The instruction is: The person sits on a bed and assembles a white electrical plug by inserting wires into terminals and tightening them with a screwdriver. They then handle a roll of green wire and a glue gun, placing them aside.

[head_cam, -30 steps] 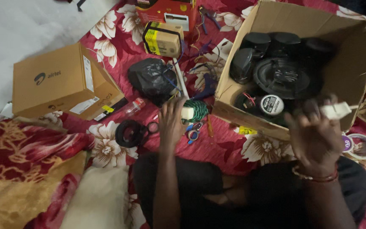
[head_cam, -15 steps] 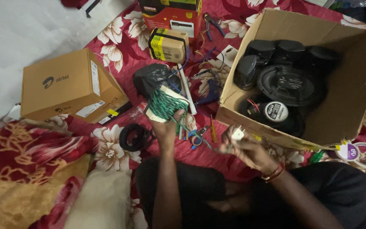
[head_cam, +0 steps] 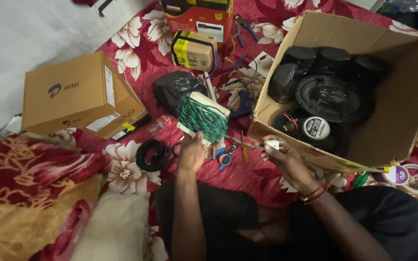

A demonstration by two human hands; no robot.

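Above the red floral bedsheet (head_cam: pixel 136 58), left hand (head_cam: pixel 192 152) grips green wire coil on white card (head_cam: pixel 202 118), right hand (head_cam: pixel 281 157) pinches its white plug end (head_cam: pixel 273 144) (keep strand taut, probably).

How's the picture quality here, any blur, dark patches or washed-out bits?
Head view: dim indoor light overall; the pale floor at upper left looks washed out; the black speakers inside the open cardboard box merge into shadow; the person's dark clothing at the bottom shows little detail; the left hand holding the green wire wound on a white card is fairly sharp, edges slightly soft.
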